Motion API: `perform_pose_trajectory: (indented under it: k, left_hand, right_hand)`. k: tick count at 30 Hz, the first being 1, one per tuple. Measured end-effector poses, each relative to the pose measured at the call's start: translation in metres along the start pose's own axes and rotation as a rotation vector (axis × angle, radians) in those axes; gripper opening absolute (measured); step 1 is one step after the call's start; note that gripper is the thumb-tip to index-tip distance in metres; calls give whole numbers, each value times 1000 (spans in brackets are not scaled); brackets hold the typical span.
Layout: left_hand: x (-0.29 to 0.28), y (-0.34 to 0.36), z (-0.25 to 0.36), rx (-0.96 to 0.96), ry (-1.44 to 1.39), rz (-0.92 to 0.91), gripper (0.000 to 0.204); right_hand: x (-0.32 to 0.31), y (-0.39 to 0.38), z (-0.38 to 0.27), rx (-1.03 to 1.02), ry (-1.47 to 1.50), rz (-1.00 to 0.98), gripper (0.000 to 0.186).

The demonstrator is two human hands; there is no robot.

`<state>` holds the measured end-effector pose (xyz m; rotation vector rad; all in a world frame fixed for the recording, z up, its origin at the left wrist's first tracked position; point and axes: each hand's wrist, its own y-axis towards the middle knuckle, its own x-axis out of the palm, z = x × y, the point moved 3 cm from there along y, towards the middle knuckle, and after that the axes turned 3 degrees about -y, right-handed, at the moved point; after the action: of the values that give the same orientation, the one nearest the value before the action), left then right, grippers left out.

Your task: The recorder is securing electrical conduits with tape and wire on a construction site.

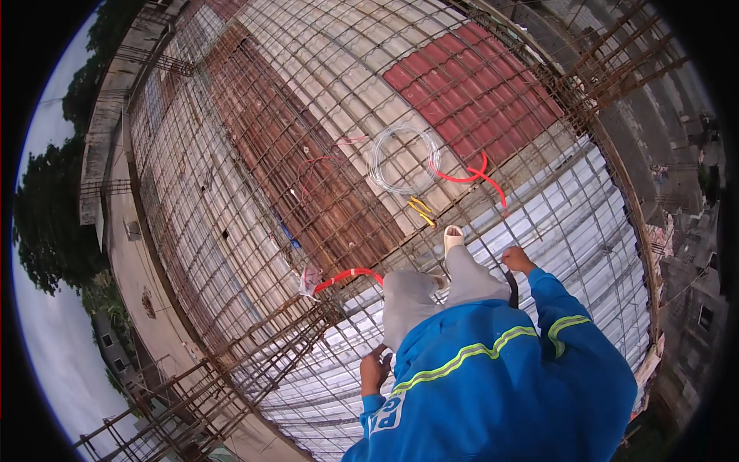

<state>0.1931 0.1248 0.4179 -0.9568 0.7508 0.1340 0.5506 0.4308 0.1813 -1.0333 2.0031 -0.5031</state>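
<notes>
My right hand (517, 260) is closed at the right of my knees, and a dark curved strip (513, 289) runs from it down toward my lap. Low on the left, my left hand (375, 369) has its fingers curled beside my thigh; whatever is in them, if anything, is hidden. Ahead of my feet lie yellow-handled pliers (421, 210) on the rebar grid (431, 92). Just beyond them rests a coil of pale, thin wire or tubing (372, 160). Bright red flexible conduit (493, 183) lies beside the coil, and another red conduit piece (350, 274) is left of my knees.
Corrugated sheets in white, brown and red (469, 85) lie under the grid, with silvery sheets (573, 208) nearer me. A clear plastic bag (310, 280) sits at the left conduit's end. Rebar cages (177, 393) stand at the lower left, past a concrete edge (127, 223).
</notes>
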Motion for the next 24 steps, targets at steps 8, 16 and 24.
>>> perform_pose_trajectory:
  k: [8,16,24]
  left_hand:
    - [-30,152,55,173,-160,72,30]
    - [141,266,73,246,-144,-238,26]
    - [211,300,29,58,-117,-458,28]
  right_hand:
    - [20,171,70,95,-22,263,16]
    - [33,345,166,287,-230,220,23]
    - [44,440,239,278,-588,613,44]
